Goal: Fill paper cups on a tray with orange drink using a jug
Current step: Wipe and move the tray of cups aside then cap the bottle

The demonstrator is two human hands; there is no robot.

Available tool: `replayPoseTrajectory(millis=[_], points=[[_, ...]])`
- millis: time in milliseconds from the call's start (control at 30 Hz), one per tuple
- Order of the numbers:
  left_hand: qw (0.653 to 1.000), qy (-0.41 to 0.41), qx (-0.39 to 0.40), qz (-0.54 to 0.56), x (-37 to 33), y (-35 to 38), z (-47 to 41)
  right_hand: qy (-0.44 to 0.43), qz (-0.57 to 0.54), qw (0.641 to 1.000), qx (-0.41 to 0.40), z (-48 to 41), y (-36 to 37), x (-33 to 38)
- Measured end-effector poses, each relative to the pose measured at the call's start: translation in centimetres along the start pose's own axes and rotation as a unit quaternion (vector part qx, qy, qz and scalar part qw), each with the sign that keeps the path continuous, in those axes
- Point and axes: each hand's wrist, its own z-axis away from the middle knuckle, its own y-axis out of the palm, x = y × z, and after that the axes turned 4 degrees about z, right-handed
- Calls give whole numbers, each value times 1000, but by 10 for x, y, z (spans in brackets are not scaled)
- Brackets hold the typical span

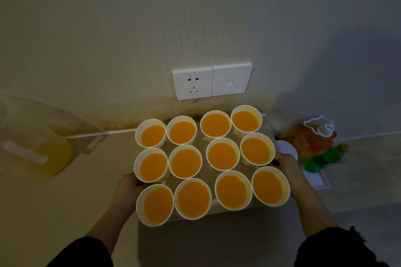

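Twelve white paper cups [185,161], each holding orange drink [222,155], in three rows of four on pale rectangular tray [227,212]. Tray over beige bench [65,201], near wall; resting or lifted, cannot tell. Left grip [128,191] clasping tray's left edge, thumb on top. Right grip [286,167] clasping right edge likewise. Clear plastic jug [36,143], a little orange drink in bottom, well apart at left, blurred. White wall socket [192,83] beside white switch plate [231,80], behind tray. Colourful toy figure [314,143] at right, blurred.

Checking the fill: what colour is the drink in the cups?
The drink is orange; head view.
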Motion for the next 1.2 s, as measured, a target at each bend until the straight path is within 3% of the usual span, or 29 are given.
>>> replayPoseTrajectory(millis=[567,800,1200], points=[[999,-24,-26,-20,-14,10,-13,13,27,999,-15,-17,2,-7],[996,-17,-31,-82,-14,9,-21,12,41,999,-4,-23,0,-4],[980,-16,5,-196,-21,2,-29,112,1,994,-16,-28,2,11]])
